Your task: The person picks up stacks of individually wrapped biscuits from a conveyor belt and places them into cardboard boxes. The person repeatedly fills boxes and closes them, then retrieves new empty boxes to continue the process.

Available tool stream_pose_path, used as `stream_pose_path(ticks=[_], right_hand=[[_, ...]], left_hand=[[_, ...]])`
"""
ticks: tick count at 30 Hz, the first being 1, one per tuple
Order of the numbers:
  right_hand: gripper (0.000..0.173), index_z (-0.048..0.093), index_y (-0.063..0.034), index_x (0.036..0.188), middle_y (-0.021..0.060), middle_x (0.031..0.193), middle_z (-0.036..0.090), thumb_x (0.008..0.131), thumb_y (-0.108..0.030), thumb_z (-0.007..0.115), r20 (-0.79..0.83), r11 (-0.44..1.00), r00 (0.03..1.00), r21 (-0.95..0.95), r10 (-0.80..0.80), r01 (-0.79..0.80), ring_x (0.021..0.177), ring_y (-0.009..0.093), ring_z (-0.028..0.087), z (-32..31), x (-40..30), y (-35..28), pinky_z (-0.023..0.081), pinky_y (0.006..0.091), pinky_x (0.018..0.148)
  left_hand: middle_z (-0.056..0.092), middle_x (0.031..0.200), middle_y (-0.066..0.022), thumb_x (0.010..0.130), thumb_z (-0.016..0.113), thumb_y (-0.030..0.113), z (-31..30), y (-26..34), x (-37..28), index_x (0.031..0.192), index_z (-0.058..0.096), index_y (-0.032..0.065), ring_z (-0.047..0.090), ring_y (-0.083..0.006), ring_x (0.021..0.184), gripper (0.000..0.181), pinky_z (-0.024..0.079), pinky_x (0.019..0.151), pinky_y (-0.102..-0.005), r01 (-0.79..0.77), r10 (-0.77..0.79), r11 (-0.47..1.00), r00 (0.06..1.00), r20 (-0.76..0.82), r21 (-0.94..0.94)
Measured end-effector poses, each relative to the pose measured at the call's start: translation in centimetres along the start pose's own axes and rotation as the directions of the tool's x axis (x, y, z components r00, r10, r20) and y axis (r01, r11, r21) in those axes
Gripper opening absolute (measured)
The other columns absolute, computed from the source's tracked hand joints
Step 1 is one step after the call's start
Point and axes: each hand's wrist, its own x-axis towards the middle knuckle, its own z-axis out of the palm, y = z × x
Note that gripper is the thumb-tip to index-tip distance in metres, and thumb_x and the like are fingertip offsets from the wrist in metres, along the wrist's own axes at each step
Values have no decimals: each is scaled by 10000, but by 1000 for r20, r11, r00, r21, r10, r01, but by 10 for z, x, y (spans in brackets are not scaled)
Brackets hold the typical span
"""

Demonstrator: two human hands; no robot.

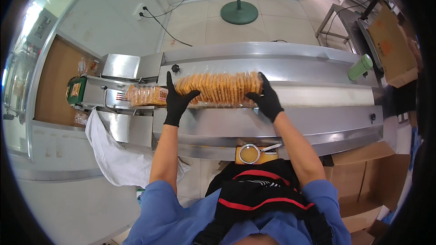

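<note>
A long row of clear-wrapped, golden-brown snack packets (218,86) stands on edge over the conveyor channel, squeezed between my two black-gloved hands. My left hand (178,100) presses the row's left end, thumb across the front. At the right end, my right hand (267,98) closes the row in with its fingers behind and thumb in front. Just left of my left hand, more wrapped packets (146,96) lie overlapping on the belt; one bears printing. Whether the held row touches the belt beneath is hard to tell.
Steel side rails (306,117) flank the pale belt (323,95). A green bottle (360,67) stands at the far right. Near my body lie a magnifying glass (249,153) and a yellow-cased phone (264,159). An open cardboard box (368,180) sits lower right; white cloth (115,160) hangs lower left.
</note>
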Motion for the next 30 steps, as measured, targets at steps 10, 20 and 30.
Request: stream_pose_path(ticks=[10,20,30], right_hand=[[908,298,-92,1566,264,1112,718,930,-664,604,-181,727,901,-539,393,-426,1045,421,696,-93,-104,-8,553,503,854],[817,500,-20,1335,232,1335,523,831,-611,752,-412,814,911,-522,20,-254,1091,436,629,-80,-123,-4,548,514,839],[688,633,-29,916,195,1139,672,833,-711,664,-249,622,963,-740,99,-255,1177,350,603,-88,-103,-50,388,570,1032]], left_hand=[[675,878,-313,830,691,728,71,89,-82,1638,33,56,703,-449,730,1240,568,646,-504,-157,-103,791,919,382,591],[711,849,-274,802,734,714,75,105,-86,1637,28,63,714,-435,763,1272,556,625,-499,-64,-169,807,928,332,587],[706,889,-294,792,716,746,76,102,-86,1637,28,61,714,-449,800,1287,563,647,-502,-56,-183,808,922,340,587]])
